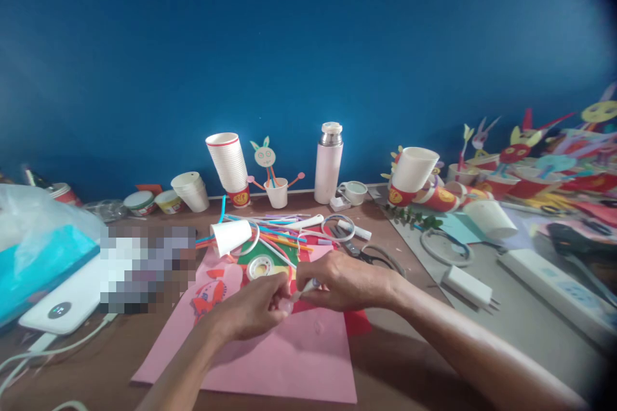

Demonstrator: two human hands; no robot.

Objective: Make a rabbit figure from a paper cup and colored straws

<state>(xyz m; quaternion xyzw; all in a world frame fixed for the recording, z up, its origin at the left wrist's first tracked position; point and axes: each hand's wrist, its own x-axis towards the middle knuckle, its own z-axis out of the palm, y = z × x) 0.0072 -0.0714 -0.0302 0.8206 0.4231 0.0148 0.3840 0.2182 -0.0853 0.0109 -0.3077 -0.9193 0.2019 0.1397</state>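
Observation:
My left hand point(265, 300) and my right hand point(337, 281) meet above a pink sheet point(289, 359). The left fingers are pinched on a small pale piece, too blurred to name. A small white tube point(308, 288) is held in the closed fingers of my right hand, its tip against the left fingertips. Orange cut-out shapes point(209, 295) lie left of my hands on the pink sheet. Just behind them sit a roll of tape point(260, 268) and a tipped white paper cup point(231, 236), beside colored straws or sticks point(284, 234).
A stack of paper cups point(226, 164), a cup figure point(276, 192) and a pink thermos point(328, 167) stand near the blue wall. Scissors point(373, 258) lie behind my right hand. A power strip point(554, 289) and a charger point(470, 287) are right; a power bank point(72, 295) is left.

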